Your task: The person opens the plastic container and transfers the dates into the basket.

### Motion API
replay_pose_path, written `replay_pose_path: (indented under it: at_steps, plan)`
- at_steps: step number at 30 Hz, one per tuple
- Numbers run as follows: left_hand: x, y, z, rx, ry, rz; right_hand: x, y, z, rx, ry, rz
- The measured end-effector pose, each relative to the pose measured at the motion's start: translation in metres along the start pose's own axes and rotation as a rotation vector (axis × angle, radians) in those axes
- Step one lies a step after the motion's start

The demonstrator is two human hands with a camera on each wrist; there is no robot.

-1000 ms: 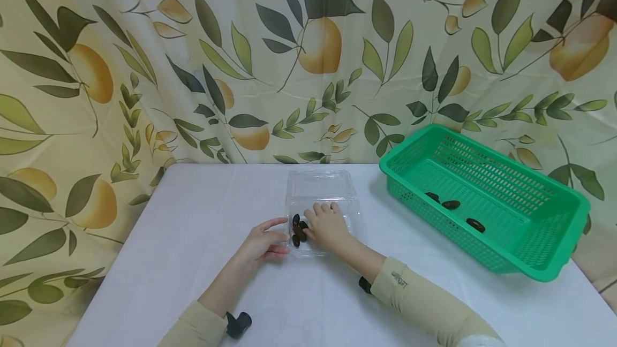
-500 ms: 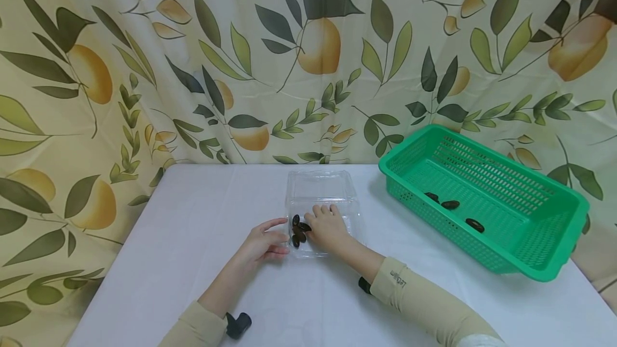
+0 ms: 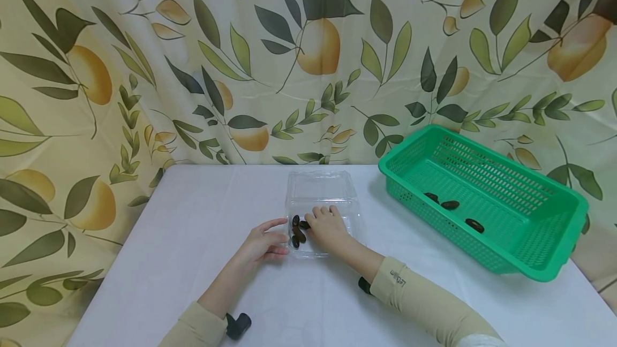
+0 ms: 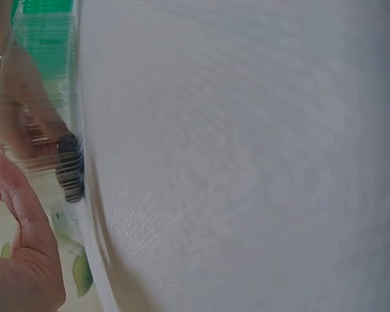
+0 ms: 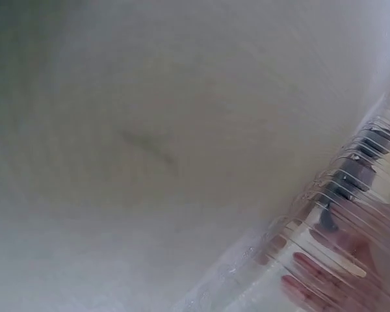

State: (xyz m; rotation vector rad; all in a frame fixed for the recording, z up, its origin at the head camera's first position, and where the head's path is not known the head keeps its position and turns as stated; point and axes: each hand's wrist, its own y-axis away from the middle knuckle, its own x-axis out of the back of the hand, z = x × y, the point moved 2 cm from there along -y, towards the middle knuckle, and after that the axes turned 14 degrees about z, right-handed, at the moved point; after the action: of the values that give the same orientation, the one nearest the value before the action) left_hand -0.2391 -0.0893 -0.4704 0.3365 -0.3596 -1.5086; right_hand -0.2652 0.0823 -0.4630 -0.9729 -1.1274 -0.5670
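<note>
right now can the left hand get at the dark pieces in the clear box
Likely yes: the left hand is right beside the clear box, which stands open, and the dark pieces lie near that side. It should only need to come over the side wall and avoid the right hand.

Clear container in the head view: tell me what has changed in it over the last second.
The dark piece beside the right hand has turned from nearly lengthwise to crosswise, its near end swinging toward that hand; whether the grip has hold of it is hidden. The other three pieces, the left hand and the green basket look much as they were.
</note>
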Motion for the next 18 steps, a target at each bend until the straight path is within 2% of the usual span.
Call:
replay_pose_path:
  at_steps: [8, 13, 18]
  plan:
    - [0.001, 0.000, 0.001, 0.001, 0.002, -0.025, 0.002, -0.001, 0.001, 0.023, 0.017, 0.080]
    - [0.000, 0.000, 0.000, -0.001, 0.015, -0.005, 0.007, 0.000, 0.001, 0.043, 0.000, 0.146]
    - [0.000, -0.002, -0.002, -0.005, 0.012, 0.012, 0.013, 0.003, 0.005, 0.034, -0.017, 0.178]
